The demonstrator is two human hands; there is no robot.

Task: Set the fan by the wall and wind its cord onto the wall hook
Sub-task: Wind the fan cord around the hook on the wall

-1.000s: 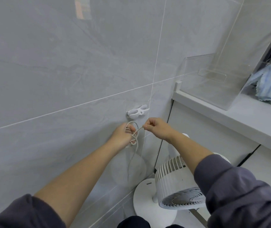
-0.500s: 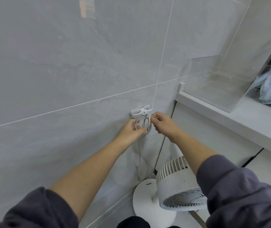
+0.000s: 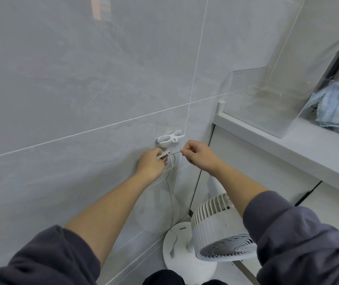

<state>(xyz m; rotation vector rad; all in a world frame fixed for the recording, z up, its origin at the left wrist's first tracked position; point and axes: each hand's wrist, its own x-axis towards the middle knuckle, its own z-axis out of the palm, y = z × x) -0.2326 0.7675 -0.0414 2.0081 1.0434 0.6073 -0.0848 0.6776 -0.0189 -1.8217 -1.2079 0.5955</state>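
A white fan [image 3: 221, 229] stands on its round base on the floor, close to the grey tiled wall. Its thin white cord [image 3: 171, 194] runs up the wall from the base. A white wall hook [image 3: 169, 139] is fixed on the tile just above my hands. My left hand [image 3: 151, 163] grips a small coil of the cord right under the hook. My right hand [image 3: 198, 155] pinches the cord's free end and holds it taut to the right of the coil. The cord is not touching the hook.
A white counter [image 3: 300, 147] juts out at the right with a clear plastic box [image 3: 253, 112] and a blue striped cloth [image 3: 337, 112] on it. A white cabinet front lies below it, behind the fan.
Half a second ago both hands held the coil up against the hook. Now they have dropped just below it, and my right hand has pulled the cord end out to the right.
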